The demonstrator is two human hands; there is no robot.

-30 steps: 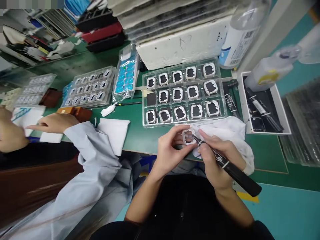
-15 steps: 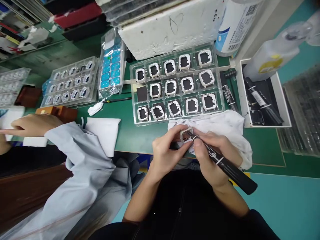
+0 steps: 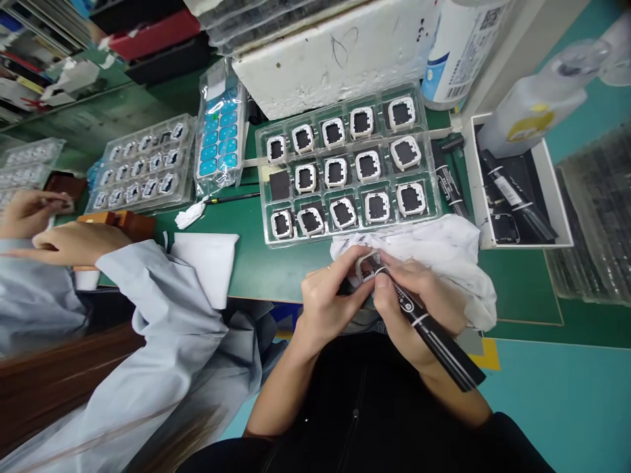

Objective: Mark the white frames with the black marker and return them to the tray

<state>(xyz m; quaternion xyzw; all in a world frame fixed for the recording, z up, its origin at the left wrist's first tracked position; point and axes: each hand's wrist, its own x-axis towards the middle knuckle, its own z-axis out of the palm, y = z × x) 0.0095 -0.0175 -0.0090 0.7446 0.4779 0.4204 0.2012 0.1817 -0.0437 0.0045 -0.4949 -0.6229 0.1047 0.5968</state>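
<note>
Between thumb and fingers, my left hand (image 3: 328,299) grips a small pale watch-case-like frame (image 3: 363,263) on edge. My right hand (image 3: 419,302) is closed around a black marker pen (image 3: 428,328), its tip end at the inside of the frame. Fingers partly hide where tip and frame meet. A crumpled white cloth (image 3: 444,249) lies beneath and beside my right hand. Just beyond my hands is a clear plastic tray (image 3: 345,226) with rows of similar frames on dark pads; one compartment at the left shows only its dark pad (image 3: 280,186).
To the right stands a white box (image 3: 532,246) with a marker inside, near a squeeze bottle (image 3: 522,112). Another marker (image 3: 449,187) lies beside the tray. At left, a co-worker's hands (image 3: 79,243) are close to a second tray (image 3: 138,164) and a folded white cloth (image 3: 207,263).
The marker's rear end has swung down and left, with my right hand shifting slightly left. My left hand stays on the frame. A co-worker's other hand has risen into view at the far left.
</note>
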